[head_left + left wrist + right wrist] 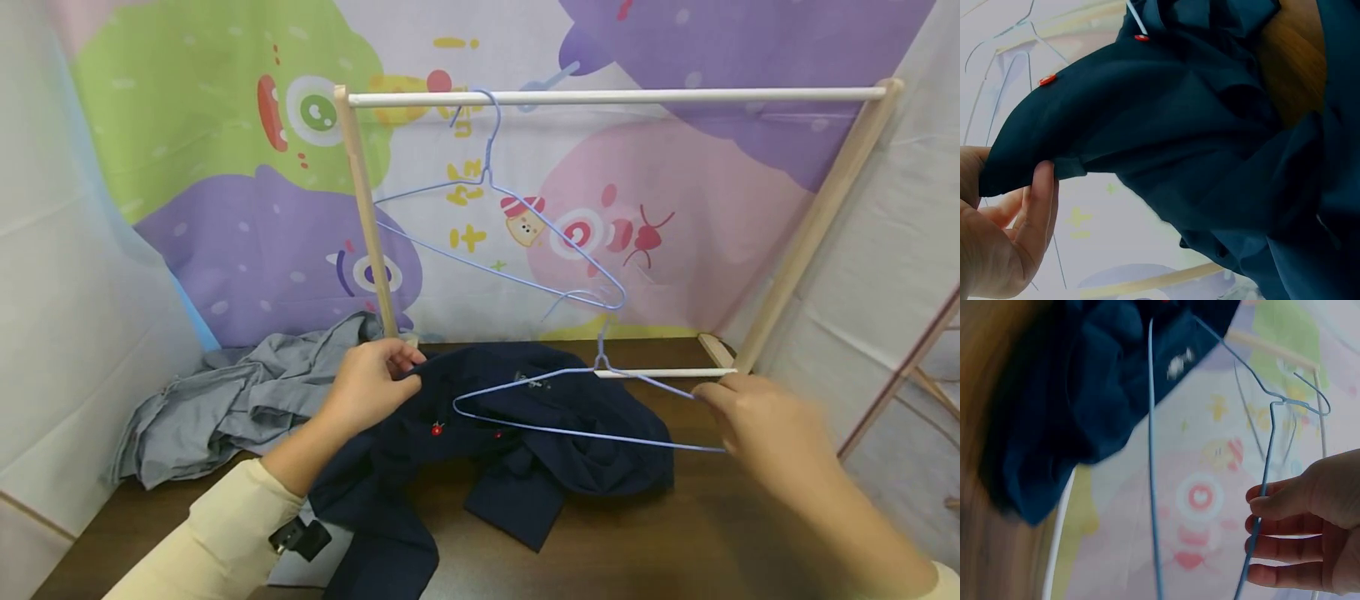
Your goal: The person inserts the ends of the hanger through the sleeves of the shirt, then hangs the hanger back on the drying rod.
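Note:
My left hand (375, 385) pinches the edge of a dark navy garment (480, 450) with small red buttons and a pale embroidered motif. In the left wrist view, thumb and fingers (1041, 200) hold its raised edge. A thin blue wire hanger (585, 432) is gripped at its right end by my right hand (772, 429), which looks slightly blurred. The hanger's left end overlaps the garment in the head view, close to the red buttons. In the right wrist view the thumb and fingers pinch the hanger's sloping arm (1262, 487), its hook pointing away.
A rack with a white top rail (637, 97) and wooden posts (817, 225) stands behind. Another blue wire hanger (555, 225) hangs bare from the rail. A crumpled grey garment (240, 392) lies at the left on the brown table (637, 550). A cartoon-printed cloth (225, 250) forms the backdrop.

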Available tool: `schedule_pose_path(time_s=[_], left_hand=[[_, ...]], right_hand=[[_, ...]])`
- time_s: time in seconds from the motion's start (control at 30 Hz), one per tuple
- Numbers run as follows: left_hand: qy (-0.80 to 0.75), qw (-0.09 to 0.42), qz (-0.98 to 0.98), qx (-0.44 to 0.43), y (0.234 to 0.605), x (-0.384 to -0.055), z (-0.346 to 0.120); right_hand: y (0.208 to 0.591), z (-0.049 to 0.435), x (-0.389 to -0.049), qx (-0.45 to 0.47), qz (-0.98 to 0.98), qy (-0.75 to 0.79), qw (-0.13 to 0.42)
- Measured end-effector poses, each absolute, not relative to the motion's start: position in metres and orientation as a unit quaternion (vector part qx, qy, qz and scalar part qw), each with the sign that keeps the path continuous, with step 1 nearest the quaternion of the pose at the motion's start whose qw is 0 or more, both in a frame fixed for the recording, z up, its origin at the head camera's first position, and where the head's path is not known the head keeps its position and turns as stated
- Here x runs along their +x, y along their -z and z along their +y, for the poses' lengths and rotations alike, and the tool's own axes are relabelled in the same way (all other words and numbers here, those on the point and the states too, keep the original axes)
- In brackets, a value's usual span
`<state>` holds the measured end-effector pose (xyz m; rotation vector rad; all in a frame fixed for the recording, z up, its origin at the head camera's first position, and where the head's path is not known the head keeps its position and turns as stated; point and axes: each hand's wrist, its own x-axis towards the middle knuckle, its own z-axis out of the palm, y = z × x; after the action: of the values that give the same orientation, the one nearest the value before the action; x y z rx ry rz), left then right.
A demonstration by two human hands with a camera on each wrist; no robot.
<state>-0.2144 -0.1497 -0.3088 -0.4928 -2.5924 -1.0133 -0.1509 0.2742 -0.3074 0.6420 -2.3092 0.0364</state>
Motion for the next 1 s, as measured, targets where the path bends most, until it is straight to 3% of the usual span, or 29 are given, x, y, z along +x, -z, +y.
schedule_pose_path(time_s=[0.4, 1.0], left_hand=[[0.381, 0.192, -0.883, -0.195, 0.298, -0.205, -0.131], [0.344, 0.250, -0.863, -0.273, 0.315, -0.186, -0.102]], right_hand=[[0.324, 0.215, -0.155, 0.270, -0.919, -0.029, 0.286], [0.348, 0.160, -0.190, 0.280, -0.912, -0.110, 0.279]])
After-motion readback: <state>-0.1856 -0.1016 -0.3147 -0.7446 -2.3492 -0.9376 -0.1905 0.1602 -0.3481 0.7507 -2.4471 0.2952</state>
